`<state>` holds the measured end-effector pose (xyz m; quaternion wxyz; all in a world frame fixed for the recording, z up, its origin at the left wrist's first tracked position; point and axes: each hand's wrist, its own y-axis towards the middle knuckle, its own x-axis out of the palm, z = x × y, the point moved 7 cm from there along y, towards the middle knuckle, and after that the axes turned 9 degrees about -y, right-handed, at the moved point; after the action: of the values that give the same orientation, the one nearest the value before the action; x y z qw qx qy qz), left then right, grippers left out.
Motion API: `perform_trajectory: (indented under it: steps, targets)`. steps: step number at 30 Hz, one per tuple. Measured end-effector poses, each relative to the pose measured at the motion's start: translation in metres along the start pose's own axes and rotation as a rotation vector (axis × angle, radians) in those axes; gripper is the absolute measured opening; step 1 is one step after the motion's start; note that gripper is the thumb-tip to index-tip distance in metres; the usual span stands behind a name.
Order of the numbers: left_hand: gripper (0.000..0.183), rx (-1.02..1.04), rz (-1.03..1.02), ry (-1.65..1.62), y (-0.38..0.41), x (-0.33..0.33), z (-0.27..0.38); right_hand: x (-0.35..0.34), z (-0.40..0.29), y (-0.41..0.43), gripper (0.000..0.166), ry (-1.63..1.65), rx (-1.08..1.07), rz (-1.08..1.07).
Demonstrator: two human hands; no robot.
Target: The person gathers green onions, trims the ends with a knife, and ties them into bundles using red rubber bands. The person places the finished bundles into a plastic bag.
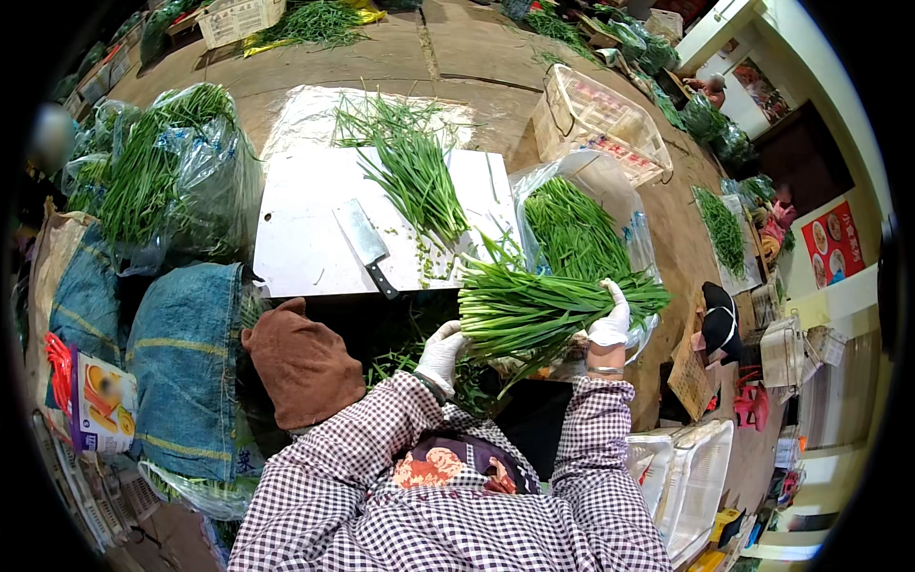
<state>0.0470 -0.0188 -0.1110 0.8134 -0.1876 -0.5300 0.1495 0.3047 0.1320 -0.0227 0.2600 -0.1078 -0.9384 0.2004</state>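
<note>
A thick bundle of garlic chives (pixel 543 304) lies sideways between my hands, its pale cut ends to the left and its leaves to the right. My right hand (pixel 611 318), in a white glove, grips the leafy part. At the stem ends is my gloved left hand (pixel 443 356), its fingers closed against the bundle's lower left corner. Beyond the bundle stands a white cutting board (pixel 307 236). On it rest a cleaver (pixel 363 234) with a black handle, loose chives (pixel 422 186) and small cut bits (pixel 432 261). A clear plastic bag of chives (pixel 575 229) sits right of the board.
At the left stands a large plastic bag of greens (pixel 179 171). Blue woven sacking (pixel 187 372) and a brown cloth-covered thing (pixel 304 365) are nearer me. A cream plastic crate (pixel 593 125) is at the far right, with white crates (pixel 690 486) low right. Other people work in the background.
</note>
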Motion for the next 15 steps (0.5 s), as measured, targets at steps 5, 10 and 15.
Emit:
perform_trajectory:
  steps: [5,10,15]
  targets:
    - [0.019,-0.056,-0.167,0.622,0.013,-0.042,0.011,-0.007,-0.022,0.002,0.009,-0.066,-0.135,0.089]
    - [0.019,0.288,-0.001,1.749,0.001,-0.029,0.080,-0.006,-0.036,-0.010,0.012,0.007,-0.150,0.077]
    - [0.029,0.604,-0.215,0.921,0.017,0.015,0.063,0.005,-0.013,-0.002,0.010,0.045,-0.073,0.041]
